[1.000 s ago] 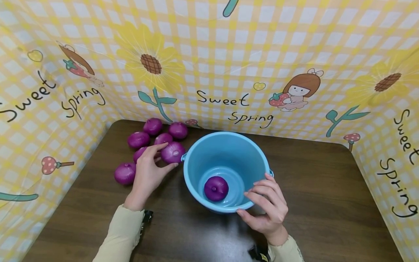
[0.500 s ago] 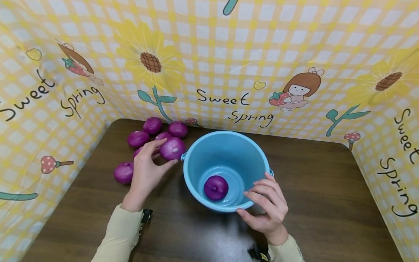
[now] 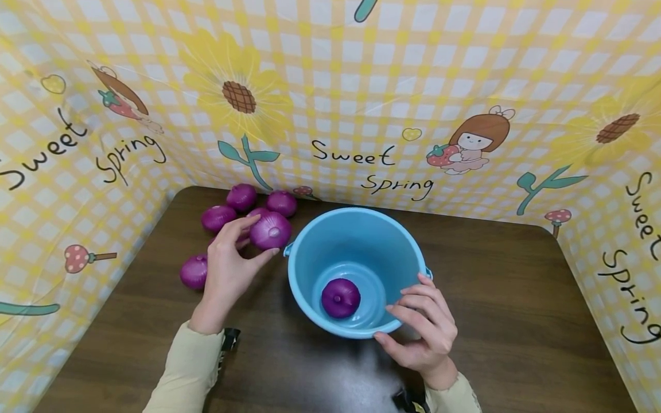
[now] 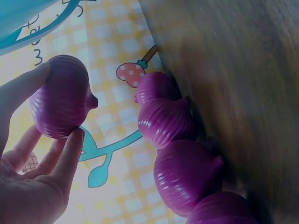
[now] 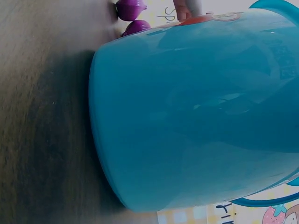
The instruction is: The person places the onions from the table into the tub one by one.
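My left hand holds a purple onion between thumb and fingers, just left of the blue bucket. In the left wrist view the held onion hangs above the table, apart from the other onions. My right hand grips the bucket's rim at the near right, thumb at the front and fingers over the edge. Inside, one onion lies on the bucket's bottom. The right wrist view is mostly filled by the bucket's outer wall; the right fingers do not show there.
Several more onions lie at the table's back left, among them one at the back and one nearer, partly behind the left hand. The dark wooden table is enclosed by a yellow checked cloth at the back and sides.
My left hand has lifted the onion up from the table, beside the bucket's rim, shifting slightly left. The right hand stays on the bucket, which has hardly moved.
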Action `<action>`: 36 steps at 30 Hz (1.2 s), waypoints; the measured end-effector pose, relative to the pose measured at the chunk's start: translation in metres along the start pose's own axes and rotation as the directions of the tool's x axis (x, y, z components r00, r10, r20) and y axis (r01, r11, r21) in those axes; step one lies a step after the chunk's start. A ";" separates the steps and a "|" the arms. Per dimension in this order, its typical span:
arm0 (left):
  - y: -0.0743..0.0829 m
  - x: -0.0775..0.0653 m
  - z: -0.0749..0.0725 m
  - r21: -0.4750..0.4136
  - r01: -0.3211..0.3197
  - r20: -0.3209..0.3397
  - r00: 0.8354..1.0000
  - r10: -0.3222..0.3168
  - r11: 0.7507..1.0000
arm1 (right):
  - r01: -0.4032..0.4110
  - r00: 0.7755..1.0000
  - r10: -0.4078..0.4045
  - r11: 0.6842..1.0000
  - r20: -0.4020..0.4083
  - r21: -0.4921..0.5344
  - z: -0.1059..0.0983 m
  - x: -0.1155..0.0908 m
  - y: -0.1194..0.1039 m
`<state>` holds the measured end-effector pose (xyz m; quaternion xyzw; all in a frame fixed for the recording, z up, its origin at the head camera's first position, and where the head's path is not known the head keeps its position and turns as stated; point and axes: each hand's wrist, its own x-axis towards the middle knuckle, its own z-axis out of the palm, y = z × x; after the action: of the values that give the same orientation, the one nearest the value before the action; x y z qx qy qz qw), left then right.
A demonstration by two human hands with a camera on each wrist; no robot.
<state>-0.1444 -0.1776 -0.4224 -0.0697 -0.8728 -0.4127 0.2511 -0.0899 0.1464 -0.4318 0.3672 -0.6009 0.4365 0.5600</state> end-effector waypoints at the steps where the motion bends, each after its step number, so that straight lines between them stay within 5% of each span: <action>1: 0.000 0.000 0.000 -0.005 -0.002 -0.004 1.000 0.002 1.000 | 0.001 1.000 -0.001 1.000 -0.001 0.003 0.000 0.000 0.000; 25: 0.038 0.006 -0.022 -0.070 -0.098 -0.148 0.985 0.087 0.993 | 0.031 0.999 -0.031 0.999 -0.031 0.013 0.004 0.000 0.001; 29: 0.057 0.005 -0.026 -0.094 -0.122 -0.160 0.981 0.106 0.988 | 0.024 0.999 -0.024 1.000 -0.026 0.009 0.004 -0.002 0.001; 36: 0.059 0.001 -0.026 -0.120 -0.163 -0.138 0.980 0.146 0.979 | -0.001 1.000 0.001 1.000 -0.007 -0.003 0.002 -0.004 -0.001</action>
<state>-0.1157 -0.1591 -0.3672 -0.1268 -0.8178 -0.4517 0.3331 -0.0897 0.1439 -0.4352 0.3642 -0.5998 0.4372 0.5625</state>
